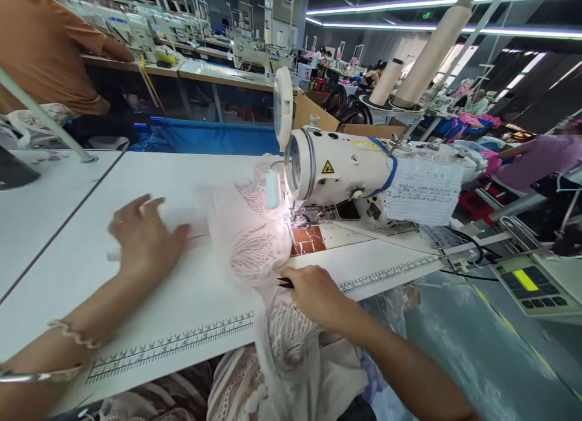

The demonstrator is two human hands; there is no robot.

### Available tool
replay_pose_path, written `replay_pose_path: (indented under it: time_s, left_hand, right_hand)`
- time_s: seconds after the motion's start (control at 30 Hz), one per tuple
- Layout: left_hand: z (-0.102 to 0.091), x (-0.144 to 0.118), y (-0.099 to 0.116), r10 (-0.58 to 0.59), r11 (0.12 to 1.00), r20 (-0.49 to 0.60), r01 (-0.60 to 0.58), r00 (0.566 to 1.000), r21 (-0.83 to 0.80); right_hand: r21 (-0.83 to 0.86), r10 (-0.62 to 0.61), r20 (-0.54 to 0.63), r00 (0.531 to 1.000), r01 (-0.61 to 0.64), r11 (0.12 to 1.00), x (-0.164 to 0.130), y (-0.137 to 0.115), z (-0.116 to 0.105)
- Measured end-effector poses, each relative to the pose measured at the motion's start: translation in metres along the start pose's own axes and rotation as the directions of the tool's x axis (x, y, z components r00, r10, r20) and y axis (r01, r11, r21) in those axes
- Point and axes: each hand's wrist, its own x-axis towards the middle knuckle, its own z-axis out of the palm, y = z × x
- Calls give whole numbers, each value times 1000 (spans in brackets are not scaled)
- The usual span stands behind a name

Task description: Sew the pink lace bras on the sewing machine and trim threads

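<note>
My left hand lies flat with fingers spread on the pale sheer fabric, pressing it onto the white sewing table. My right hand is at the table's front edge, closed around small black snips whose tips point left, and it rests on the pink lace garment. The lace piece lies under the needle area of the white sewing machine, lit by its lamp. More lace hangs off the table into my lap.
A printed ruler runs along the table's front edge. A control panel sits at right. Thread cones stand behind the machine. A person in an orange shirt stands at far left; other workers sit at right.
</note>
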Motion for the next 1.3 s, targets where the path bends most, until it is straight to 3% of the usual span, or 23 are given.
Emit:
replay_pose_path:
  time_s: [0.03,0.1,0.13,0.17,0.2,0.27,0.33,0.43,0.53,0.67,0.73,0.83,0.9,0.97,1.13,1.3]
  left_hand:
    - [3,-8,10,160,986,-65,-162,985,-28]
    - [16,-26,38,476,874,22,-470,879,-123]
    - [24,-34,54,628,772,87,-604,774,-201]
    - [32,-41,70,799,599,170,-739,577,-308]
    - [41,-46,85,855,518,199,-778,479,-356]
    - [53,-49,107,868,497,251,-775,429,-392]
    - [60,-44,118,832,552,315,-742,457,-380]
    - [63,-29,121,830,554,338,-729,445,-402]
    - [65,-17,122,859,512,275,-749,432,-421]
    - [72,-20,129,898,441,207,-804,389,-399]
    - [77,-25,128,873,484,186,-758,451,-438]
    - [83,-32,121,731,664,199,-614,653,-426]
    - [84,-35,117,666,735,182,-596,723,-322]
    - [82,-37,115,677,735,174,-643,715,-216]
    - [70,-34,118,754,652,249,-737,607,-178]
    - [78,-30,115,717,697,157,-695,679,-179]
  right_hand:
    - [-16,-17,27,1000,17,1000,0,4,-7]
    - [5,-74,82,994,74,997,1,12,-28]
    - [33,-117,114,987,114,993,2,16,-42]
    - [61,-169,146,975,161,985,3,22,-57]
    - [72,-213,191,958,203,977,4,28,-71]
    - [61,-280,263,923,274,960,7,42,-93]
    - [-61,-232,239,943,253,965,13,57,-99]
    - [-227,-81,27,996,85,970,28,71,-77]
    - [-52,68,-220,973,-82,995,46,74,-40]
    - [189,228,-294,928,-177,966,67,72,-7]
    - [191,247,-307,919,-195,962,72,72,-1]
    - [197,256,-356,899,-195,961,73,74,3]
    - [208,238,-393,888,-166,964,70,75,4]
    - [212,205,-412,888,-125,969,68,74,4]
    - [174,188,-382,905,-129,976,63,68,3]
    - [109,131,-382,915,-96,989,60,65,5]
